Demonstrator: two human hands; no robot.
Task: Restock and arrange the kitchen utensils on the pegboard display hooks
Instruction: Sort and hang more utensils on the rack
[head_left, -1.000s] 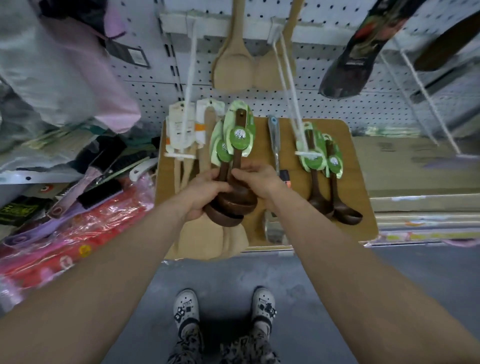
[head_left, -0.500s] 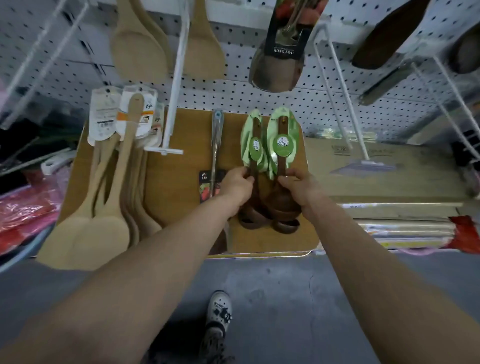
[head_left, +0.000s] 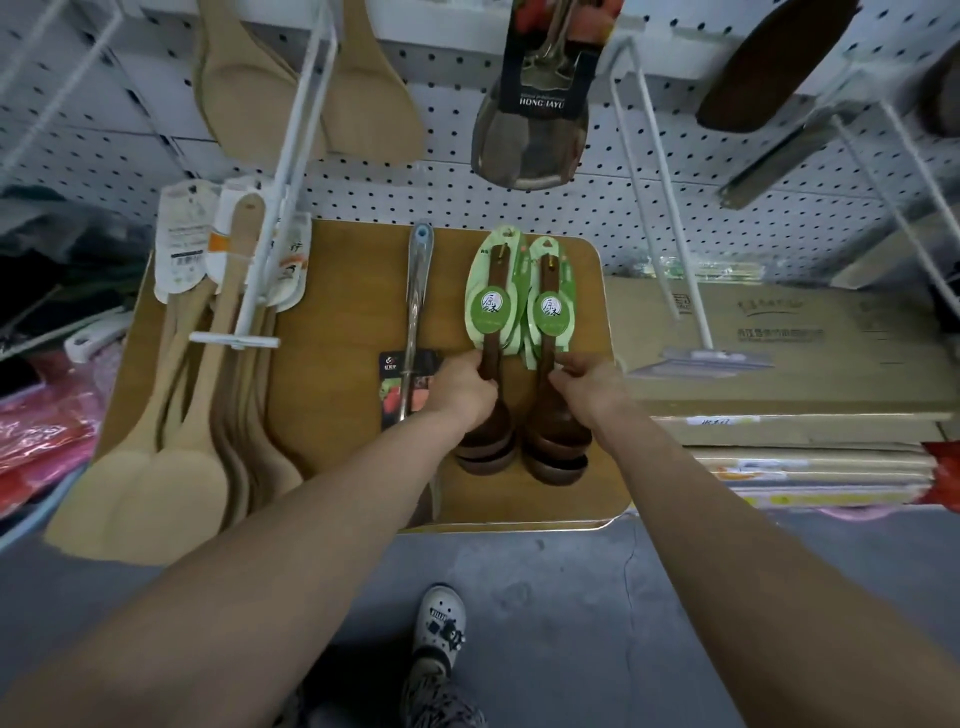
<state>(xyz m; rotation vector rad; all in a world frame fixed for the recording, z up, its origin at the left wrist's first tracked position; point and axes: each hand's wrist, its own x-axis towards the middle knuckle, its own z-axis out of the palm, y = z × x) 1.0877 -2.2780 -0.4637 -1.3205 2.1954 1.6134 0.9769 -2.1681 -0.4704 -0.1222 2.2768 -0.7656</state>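
Observation:
Two stacks of dark wooden spoons with green card labels lie on a brown board (head_left: 343, 291). My left hand (head_left: 460, 387) grips the handles of the left spoon stack (head_left: 491, 306). My right hand (head_left: 589, 387) pinches the handles of the right spoon stack (head_left: 550, 312). The dark bowls (head_left: 556, 457) of both stacks point toward me. A steel utensil (head_left: 415, 306) with a black card lies just left of my left hand. Pale wooden spatulas (head_left: 171, 467) with white labels lie at the board's left side.
White pegboard (head_left: 571, 202) rises behind with long white hooks (head_left: 275, 208), (head_left: 660, 208). Wooden spatulas (head_left: 363, 104), a packaged steel turner (head_left: 535, 135) and a dark spatula (head_left: 769, 62) hang above. Flat cardboard boxes (head_left: 779, 364) are stacked at right, red packets (head_left: 36, 431) at left.
The view shifted right and the spoons now sit at the board's right side. The two stacks, held close together before, now lie side by side with a gap, one in each hand.

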